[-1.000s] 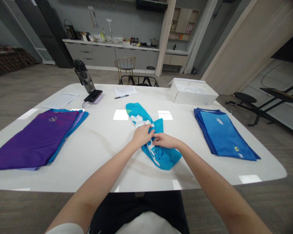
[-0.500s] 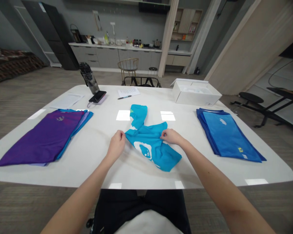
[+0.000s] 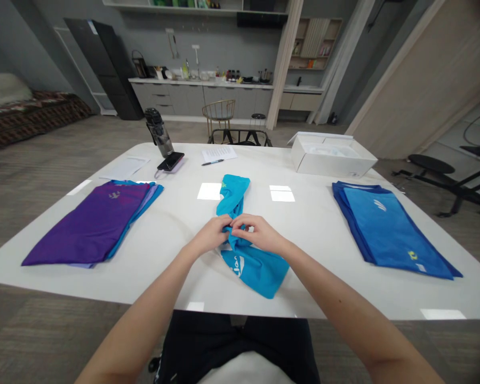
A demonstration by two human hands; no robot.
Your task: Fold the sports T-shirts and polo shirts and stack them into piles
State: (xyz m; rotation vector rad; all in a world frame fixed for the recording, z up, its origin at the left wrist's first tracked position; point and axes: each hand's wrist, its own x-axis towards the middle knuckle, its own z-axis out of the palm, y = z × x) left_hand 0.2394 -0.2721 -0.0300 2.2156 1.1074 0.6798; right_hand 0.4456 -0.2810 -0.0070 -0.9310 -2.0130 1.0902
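Note:
A turquoise cloth [image 3: 260,269] with white print lies on the white table [image 3: 176,277] in front of me, bunched narrow at its middle. Its far end is spread away from me and its near end fans out toward the table's front edge. My left hand [image 3: 211,234] is closed on the gathered middle. My right hand [image 3: 261,233] pinches the same bunched part, its fingertips against those of the left. The fingers partly hide the folds between them.
Folded purple and blue shirts [image 3: 92,224] lie at the left, blue shirts [image 3: 388,226] at the right. Farther back are a bottle [image 3: 160,133], a phone [image 3: 171,161], papers [image 3: 126,168], a pen [image 3: 213,162] and an open white box [image 3: 332,162].
My hands have come together from either side of the cloth, gathering its middle into a narrow bunch. The whole view has shifted slightly.

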